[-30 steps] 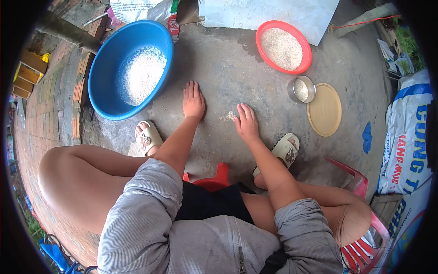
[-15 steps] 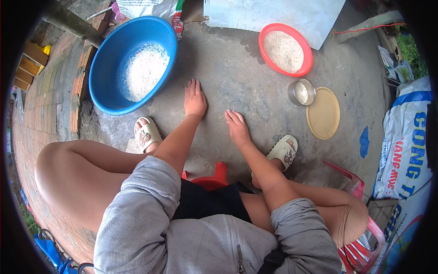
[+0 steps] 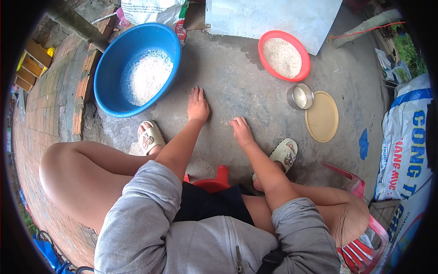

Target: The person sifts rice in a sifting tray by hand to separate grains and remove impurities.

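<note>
My left hand [image 3: 198, 107] lies flat on the concrete floor with its fingers stretched forward, just right of a big blue basin [image 3: 112, 73] that holds white rice grains [image 3: 148, 77]. Lower and further right, my right hand [image 3: 242, 131] rests on the floor, fingers extended and holding nothing visible. Its fingertips touch or almost touch a small scatter of grains [image 3: 225, 122]. A red basin [image 3: 263, 58] of rice stands beyond the right hand. Near it are a metal bowl [image 3: 292, 102] with some rice and a round tan lid or tray [image 3: 322, 118].
My sandalled feet flank the hands, with a red stool [image 3: 221, 176] beneath me. A pale metal sheet [image 3: 273, 18] and a printed sack [image 3: 150, 11] are at the back. Large white sacks [image 3: 401, 137] and a red plastic chair [image 3: 351, 178] stand at the right.
My right hand has moved slightly right and back towards me, and small grains now show beside its fingertips. My left hand stays flat; the whole view has shifted a little.
</note>
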{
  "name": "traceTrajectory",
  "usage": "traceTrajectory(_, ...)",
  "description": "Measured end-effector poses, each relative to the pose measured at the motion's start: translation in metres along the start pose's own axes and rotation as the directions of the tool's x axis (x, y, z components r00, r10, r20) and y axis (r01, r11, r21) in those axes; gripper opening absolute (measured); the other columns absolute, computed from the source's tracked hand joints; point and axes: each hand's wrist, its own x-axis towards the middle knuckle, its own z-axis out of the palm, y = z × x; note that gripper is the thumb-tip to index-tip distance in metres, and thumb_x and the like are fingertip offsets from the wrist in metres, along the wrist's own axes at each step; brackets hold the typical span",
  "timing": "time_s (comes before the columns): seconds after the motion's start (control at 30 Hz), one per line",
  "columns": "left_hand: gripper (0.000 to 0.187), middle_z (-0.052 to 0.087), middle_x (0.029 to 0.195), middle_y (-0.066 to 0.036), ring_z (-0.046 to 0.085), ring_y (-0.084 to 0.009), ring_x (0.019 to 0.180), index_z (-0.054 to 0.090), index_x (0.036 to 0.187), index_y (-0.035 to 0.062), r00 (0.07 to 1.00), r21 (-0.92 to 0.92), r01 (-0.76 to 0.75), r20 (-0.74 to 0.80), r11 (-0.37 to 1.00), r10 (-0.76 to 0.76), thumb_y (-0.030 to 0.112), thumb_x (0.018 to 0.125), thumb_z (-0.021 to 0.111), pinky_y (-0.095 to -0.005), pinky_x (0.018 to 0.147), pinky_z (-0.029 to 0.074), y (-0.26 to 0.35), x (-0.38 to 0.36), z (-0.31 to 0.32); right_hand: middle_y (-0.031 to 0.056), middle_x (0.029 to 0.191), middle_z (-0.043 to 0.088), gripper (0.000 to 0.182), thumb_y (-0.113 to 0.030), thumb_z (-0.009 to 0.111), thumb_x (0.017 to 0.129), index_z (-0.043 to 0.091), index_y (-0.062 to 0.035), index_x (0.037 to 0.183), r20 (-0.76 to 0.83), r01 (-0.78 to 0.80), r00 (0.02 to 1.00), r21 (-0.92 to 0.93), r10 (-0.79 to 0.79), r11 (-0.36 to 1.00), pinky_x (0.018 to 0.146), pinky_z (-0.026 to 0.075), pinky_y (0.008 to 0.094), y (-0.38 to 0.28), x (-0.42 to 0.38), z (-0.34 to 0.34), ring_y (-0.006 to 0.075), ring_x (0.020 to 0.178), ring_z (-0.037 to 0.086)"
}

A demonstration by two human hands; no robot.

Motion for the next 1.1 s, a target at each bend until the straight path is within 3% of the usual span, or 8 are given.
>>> traceTrajectory(0.17, 0.051, 0.032, 0.145, -0.017, 0.029, -0.0319, 0.135, 0.038, 0.135, 0.0021, 0.997, -0.063, -0.044, 0.065, 0.997, 0.048, 0.009, 0.085, 0.048, -0.0404, 0.113, 0.024, 0.030, -0.008, 0.002, 0.0141, 0.090, 0.058, 0.012, 0.000, 0.057, 0.079, 0.061, -0.0045, 0.089, -0.217, -0.180, 0.961, -0.024, 0.170, 0.983, 0.078, 0.048, 0.0395, 0.024, 0.036, -0.016, 0.0325, 0.089, 0.056)
traceTrajectory(0.37, 0.054, 0.030, 0.146, -0.015, 0.025, -0.0305, 0.138, 0.034, 0.138, 0.0041, 0.958, -0.057, -0.225, 0.170, 0.973, 0.232, 0.011, 0.086, 0.048, -0.0404, 0.114, 0.021, 0.056, -0.018, 0.013, 0.0158, 0.089, 0.062, 0.015, 0.001, 0.056, 0.079, 0.065, -0.0005, 0.091, -0.579, -0.305, 0.718, 0.238, 0.387, 0.922, 0.079, 0.048, 0.0410, 0.054, 0.132, -0.099, 0.0329, 0.085, 0.060)
traceTrajectory(0.43, 0.052, 0.032, 0.145, -0.015, 0.027, -0.0304, 0.137, 0.036, 0.137, 0.0041, 0.961, -0.053, -0.223, 0.153, 0.973, 0.229, 0.012, 0.087, 0.047, -0.0403, 0.114, 0.022, 0.055, -0.019, 0.012, 0.0208, 0.111, 0.059, 0.026, -0.007, 0.054, 0.085, 0.063, -0.0032, 0.108, -0.493, -0.371, 0.792, 0.080, 0.360, 0.925, 0.088, 0.046, 0.0378, 0.074, 0.159, -0.144, 0.0323, 0.102, 0.059)
traceTrajectory(0.53, 0.049, 0.033, 0.145, -0.014, 0.028, -0.0295, 0.136, 0.037, 0.136, 0.0045, 0.944, -0.079, -0.281, 0.157, 0.957, 0.290, 0.013, 0.089, 0.047, -0.0401, 0.113, 0.023, 0.048, -0.016, 0.007, 0.0218, 0.136, 0.044, 0.040, -0.016, 0.047, 0.091, 0.051, -0.0066, 0.129, -0.341, -0.427, 0.817, 0.182, 0.464, 0.886, 0.101, 0.038, 0.0391, 0.110, 0.175, -0.156, 0.0341, 0.123, 0.046)
traceTrajectory(0.6, 0.048, 0.034, 0.144, -0.013, 0.029, -0.0291, 0.136, 0.038, 0.136, 0.0045, 0.920, -0.080, -0.338, 0.182, 0.938, 0.347, 0.014, 0.090, 0.047, -0.0400, 0.113, 0.024, 0.040, -0.015, 0.001, 0.0177, 0.149, 0.027, 0.047, -0.021, 0.040, 0.094, 0.038, -0.0086, 0.140, -0.141, -0.559, 0.829, -0.193, 0.541, 0.806, 0.110, 0.026, 0.0431, 0.109, 0.161, -0.165, 0.0348, 0.136, 0.028)
traceTrajectory(0.77, 0.047, 0.037, 0.143, -0.012, 0.031, -0.0281, 0.135, 0.039, 0.136, 0.0049, 0.827, -0.100, -0.505, 0.230, 0.858, 0.513, 0.015, 0.091, 0.046, -0.0401, 0.113, 0.025, 0.029, -0.020, -0.006, 0.0151, 0.146, 0.032, 0.049, -0.013, 0.043, 0.090, 0.040, -0.0099, 0.139, -0.171, -0.219, 0.972, -0.377, 0.164, 0.900, 0.111, 0.024, 0.0446, 0.087, 0.090, -0.110, 0.0337, 0.136, 0.028)
traceTrajectory(0.83, 0.046, 0.039, 0.142, -0.011, 0.033, -0.0283, 0.134, 0.042, 0.134, 0.0048, 0.776, -0.136, -0.570, 0.236, 0.810, 0.585, 0.019, 0.091, 0.049, -0.0397, 0.112, 0.027, 0.034, -0.027, -0.006, 0.0136, 0.145, 0.035, 0.049, -0.011, 0.047, 0.087, 0.045, -0.0097, 0.135, -0.004, -0.065, 0.998, -0.367, 0.068, 0.928, 0.111, 0.026, 0.0428, 0.070, 0.066, -0.089, 0.0301, 0.135, 0.031)
traceTrajectory(1.1, 0.050, 0.051, 0.128, -0.009, 0.050, -0.0254, 0.116, 0.053, 0.126, 0.0053, 0.664, -0.350, -0.647, 0.179, 0.677, 0.726, 0.031, 0.084, 0.062, -0.0364, 0.098, 0.043, 0.071, -0.054, 0.000, 0.0117, 0.141, 0.040, 0.045, -0.005, 0.050, 0.082, 0.052, -0.0090, 0.127, 0.055, -0.178, 0.980, -0.194, 0.192, 0.965, 0.107, 0.033, 0.0391, 0.056, 0.022, -0.056, 0.0286, 0.130, 0.038)
